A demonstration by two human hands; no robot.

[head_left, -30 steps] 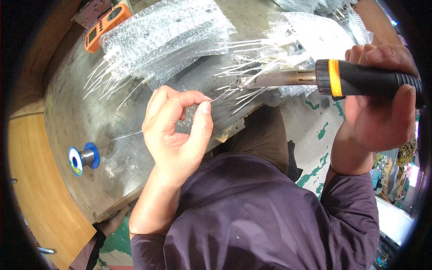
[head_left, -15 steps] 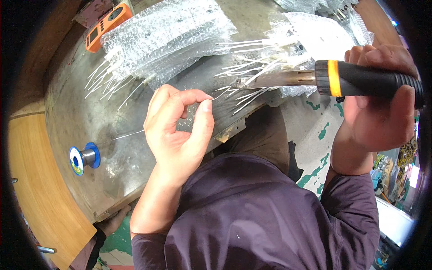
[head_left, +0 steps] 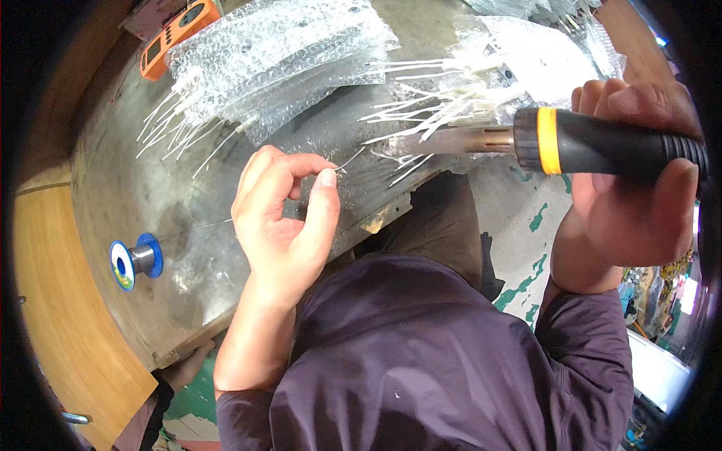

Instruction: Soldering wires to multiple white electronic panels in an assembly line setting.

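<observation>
My left hand [head_left: 280,219] pinches a thin solder wire [head_left: 353,158] between thumb and forefinger, its bent free end sticking out to the right. The wire trails back to a blue-flanged solder spool [head_left: 144,259] on the table at left. My right hand [head_left: 620,207] is wrapped round the black handle of a large soldering iron [head_left: 598,143] with a yellow ring. The iron's metal barrel points left over white insulated wire leads [head_left: 444,113], and its blurred tip is close to their ends. A small gap lies between solder and tip.
Bubble-wrapped bundles [head_left: 278,56] with white leads lie on the metal table [head_left: 203,278]. Further wrapped parts [head_left: 541,56] sit at the far right. An orange meter [head_left: 179,39] stands at the far left. A wooden board [head_left: 75,316] borders the left side.
My left hand has moved a little left, drawing the solder end away from the iron's tip. The iron has shifted slightly left and toward me.
</observation>
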